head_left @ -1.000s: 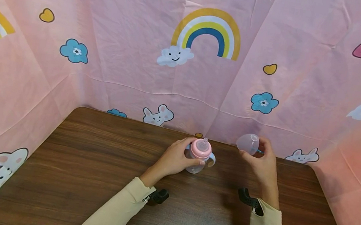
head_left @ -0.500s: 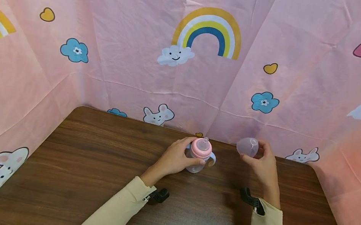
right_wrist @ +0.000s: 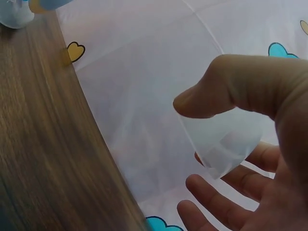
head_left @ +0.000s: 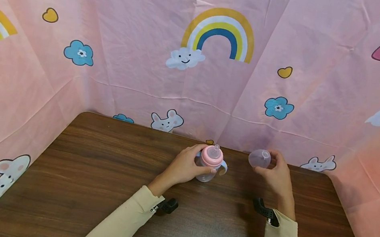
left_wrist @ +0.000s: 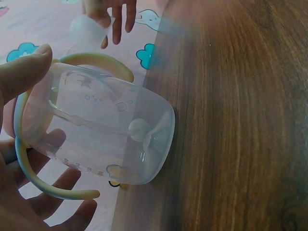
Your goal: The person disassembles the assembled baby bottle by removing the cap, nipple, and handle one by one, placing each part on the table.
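A clear baby bottle (head_left: 205, 175) with a pink collar, clear nipple and two side handles stands upright near the table's far edge. My left hand (head_left: 187, 164) grips it from the left, thumb across its front and fingers round the back. In the left wrist view the bottle (left_wrist: 106, 120) shows printed marks and a drinking straw with a round weight inside. To the right, my right hand (head_left: 277, 173) pinches a translucent dome cap (head_left: 259, 158) between thumb and fingertips. The right wrist view has this cap (right_wrist: 221, 144) under the thumb, the other fingers spread loosely below.
The brown wooden table (head_left: 101, 179) meets a pink printed cloth (head_left: 141, 47) that hangs behind it and on both sides. Black wrist mounts (head_left: 167, 205) sit at both cuffs.
My right hand has lowered the cap slightly and tilted it, so its wide opening faces more to the left and down. My left hand and the bottle have stayed in place.
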